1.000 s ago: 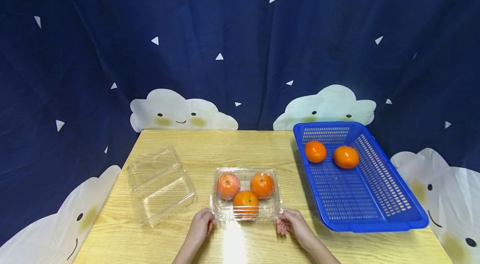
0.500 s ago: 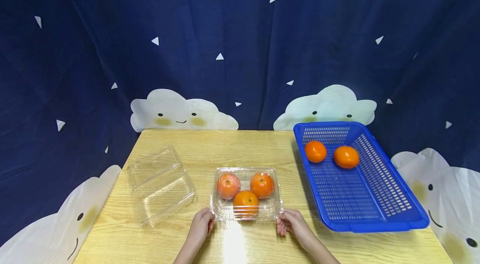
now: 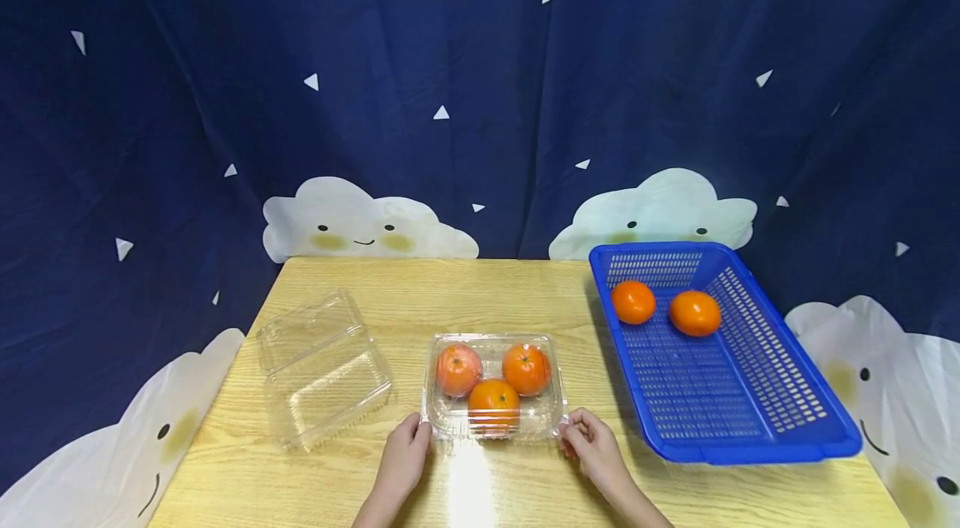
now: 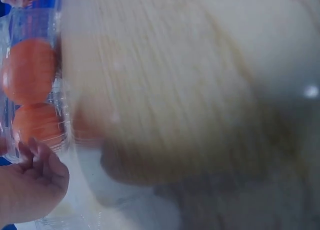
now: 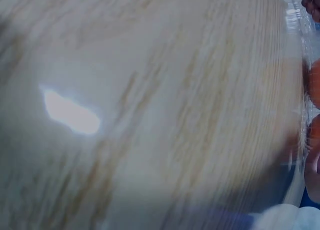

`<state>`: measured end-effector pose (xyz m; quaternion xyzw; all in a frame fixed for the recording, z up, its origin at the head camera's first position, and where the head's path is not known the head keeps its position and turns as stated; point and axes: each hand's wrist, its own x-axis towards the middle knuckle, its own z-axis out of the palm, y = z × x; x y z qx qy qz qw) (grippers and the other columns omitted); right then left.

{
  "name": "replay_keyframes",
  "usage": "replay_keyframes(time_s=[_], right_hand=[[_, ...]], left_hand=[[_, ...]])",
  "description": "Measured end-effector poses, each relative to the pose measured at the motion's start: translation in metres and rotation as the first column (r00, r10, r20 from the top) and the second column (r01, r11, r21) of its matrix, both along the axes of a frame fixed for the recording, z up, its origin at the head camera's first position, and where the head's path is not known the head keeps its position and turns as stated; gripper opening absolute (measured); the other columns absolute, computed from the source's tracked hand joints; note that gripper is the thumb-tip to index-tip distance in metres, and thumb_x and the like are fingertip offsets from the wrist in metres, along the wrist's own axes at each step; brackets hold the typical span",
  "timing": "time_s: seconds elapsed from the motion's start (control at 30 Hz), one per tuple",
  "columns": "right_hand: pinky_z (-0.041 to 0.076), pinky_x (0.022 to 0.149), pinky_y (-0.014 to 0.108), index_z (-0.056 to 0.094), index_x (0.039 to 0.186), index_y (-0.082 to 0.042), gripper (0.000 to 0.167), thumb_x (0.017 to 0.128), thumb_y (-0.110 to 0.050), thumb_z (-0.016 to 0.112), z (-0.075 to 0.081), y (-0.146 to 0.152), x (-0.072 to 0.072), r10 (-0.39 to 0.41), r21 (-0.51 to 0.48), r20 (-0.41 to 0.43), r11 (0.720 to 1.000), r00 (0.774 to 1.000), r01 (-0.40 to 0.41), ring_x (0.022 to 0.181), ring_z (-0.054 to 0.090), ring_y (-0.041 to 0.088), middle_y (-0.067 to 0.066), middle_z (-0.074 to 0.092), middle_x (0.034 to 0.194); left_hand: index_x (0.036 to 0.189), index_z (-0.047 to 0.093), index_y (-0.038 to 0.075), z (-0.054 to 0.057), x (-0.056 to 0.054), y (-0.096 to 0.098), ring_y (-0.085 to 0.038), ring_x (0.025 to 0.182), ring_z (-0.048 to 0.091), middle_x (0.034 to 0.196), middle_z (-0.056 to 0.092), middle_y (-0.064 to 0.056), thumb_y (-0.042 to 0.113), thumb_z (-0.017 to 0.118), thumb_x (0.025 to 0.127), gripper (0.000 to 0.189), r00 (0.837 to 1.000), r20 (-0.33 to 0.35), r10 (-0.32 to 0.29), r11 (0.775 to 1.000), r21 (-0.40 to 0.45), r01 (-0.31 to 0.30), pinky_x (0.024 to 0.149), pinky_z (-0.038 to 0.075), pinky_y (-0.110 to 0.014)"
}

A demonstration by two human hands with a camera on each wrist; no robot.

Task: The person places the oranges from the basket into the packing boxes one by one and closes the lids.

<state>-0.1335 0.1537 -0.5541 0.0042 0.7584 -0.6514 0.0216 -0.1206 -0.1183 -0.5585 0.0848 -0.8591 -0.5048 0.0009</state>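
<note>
A clear plastic clamshell box (image 3: 491, 345) with its lid down sits at the middle of the table, holding three oranges (image 3: 527, 370). At its front left corner, my left hand (image 3: 402, 457) grips the edge, thumb on the near side. My right hand (image 3: 592, 449) pinches the front right corner between thumb and index finger. In the left wrist view the left hand's (image 4: 35, 182) fingers are curled at the box's side, beside an orange (image 4: 30, 73). The right wrist view catches only part of the right hand (image 5: 313, 177) at its right edge.
To the left lies another clear clamshell box (image 3: 337, 386), its lid folded back. A blue plastic basket (image 3: 705, 403) stands on the right with two oranges (image 3: 694, 313) near its far end. A dark blue curtain (image 3: 480, 53) hangs behind the wooden table (image 3: 495, 286).
The right hand's fingers have shifted at the box corner, with the index finger bent higher. The left thumb has come up against the left corner. The box stays in place.
</note>
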Motion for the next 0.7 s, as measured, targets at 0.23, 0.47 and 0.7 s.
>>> replay_keyframes(time_s=[0.23, 0.47, 0.7], right_hand=[[0.039, 0.053, 0.017, 0.052, 0.092, 0.003, 0.015, 0.079, 0.006, 0.058, -0.009, -0.001, -0.001, -0.053, 0.209, -0.191, 0.974, 0.98, 0.093, 0.063, 0.044, 0.0, -0.001, 0.051, 0.075], [0.048, 0.072, 0.032, 0.051, 0.113, 0.005, 0.042, 0.074, 0.006, 0.066, -0.011, 0.001, -0.003, -0.014, 0.243, -0.41, 0.962, 0.912, 0.124, 0.085, 0.055, 0.02, 0.014, 0.058, 0.101], [0.045, 0.086, 0.035, 0.05, 0.121, 0.003, 0.058, 0.068, 0.003, 0.073, 0.002, -0.002, -0.006, 0.135, 0.398, -0.54, 0.911, 0.831, 0.11, 0.107, 0.049, 0.03, 0.017, 0.051, 0.12]], left_hand=[[0.082, 0.047, 0.004, -0.001, -0.001, 0.001, -0.01, 0.063, 0.039, 0.072, 0.042, 0.0, 0.007, 0.05, 0.081, 0.004, 0.989, -0.146, 0.011, 0.99, -0.135, -0.031, 0.055, 0.036, -0.023], [0.121, 0.044, -0.002, 0.0, 0.0, 0.001, -0.03, 0.108, 0.047, 0.117, 0.049, -0.016, 0.004, 0.054, 0.078, 0.044, 0.954, -0.295, -0.046, 0.975, -0.222, -0.022, 0.091, 0.041, -0.046], [0.129, 0.041, -0.002, 0.0, 0.0, 0.001, -0.034, 0.124, 0.035, 0.136, 0.037, -0.018, 0.005, 0.058, 0.074, 0.058, 0.891, -0.414, -0.184, 0.955, -0.29, 0.062, 0.094, 0.038, -0.053]])
